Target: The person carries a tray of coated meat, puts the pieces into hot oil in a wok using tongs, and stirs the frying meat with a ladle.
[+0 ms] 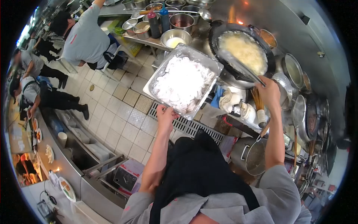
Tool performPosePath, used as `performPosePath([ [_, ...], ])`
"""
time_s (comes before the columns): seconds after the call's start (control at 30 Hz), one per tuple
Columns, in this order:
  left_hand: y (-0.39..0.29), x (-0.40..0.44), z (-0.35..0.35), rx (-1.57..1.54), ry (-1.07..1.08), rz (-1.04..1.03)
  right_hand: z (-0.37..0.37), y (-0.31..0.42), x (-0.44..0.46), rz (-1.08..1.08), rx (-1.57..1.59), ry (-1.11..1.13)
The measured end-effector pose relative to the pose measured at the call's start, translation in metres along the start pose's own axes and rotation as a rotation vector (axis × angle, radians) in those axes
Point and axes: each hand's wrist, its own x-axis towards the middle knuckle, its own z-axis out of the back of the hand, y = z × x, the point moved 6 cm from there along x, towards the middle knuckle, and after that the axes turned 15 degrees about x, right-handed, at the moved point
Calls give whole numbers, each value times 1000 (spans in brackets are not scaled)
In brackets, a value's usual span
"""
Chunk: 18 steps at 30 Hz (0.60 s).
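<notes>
My left hand grips the near rim of a rectangular metal pan. White, flour-coated pieces fill the pan, too bright to make out singly. In my right hand is a long metal utensil, closed in my fingers and reaching over a large black wok. Its far end is blurred, so I cannot tell its kind. Pale yellow, foaming oil bubbles in the wok, and whatever cooks beneath the foam is hidden.
Flame shows behind the wok. Beside my right forearm are a bamboo brush, cloths and a large pot. Bowls and squeeze bottles line the back counter. Several people, one in a grey shirt, stand at left on the tiled floor.
</notes>
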Motion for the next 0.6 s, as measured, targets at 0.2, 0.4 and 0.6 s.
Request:
performPosePath([
  [0.2, 0, 3, 0, 7, 5, -5, -90, 88, -19, 226, 6, 311],
  [0.4, 2, 5, -1, -24, 8, -2, -178, 117, 6, 219, -112, 276],
  [0.6, -1, 3, -1, 1, 21, 6, -151, 81, -14, 192, -29, 184],
])
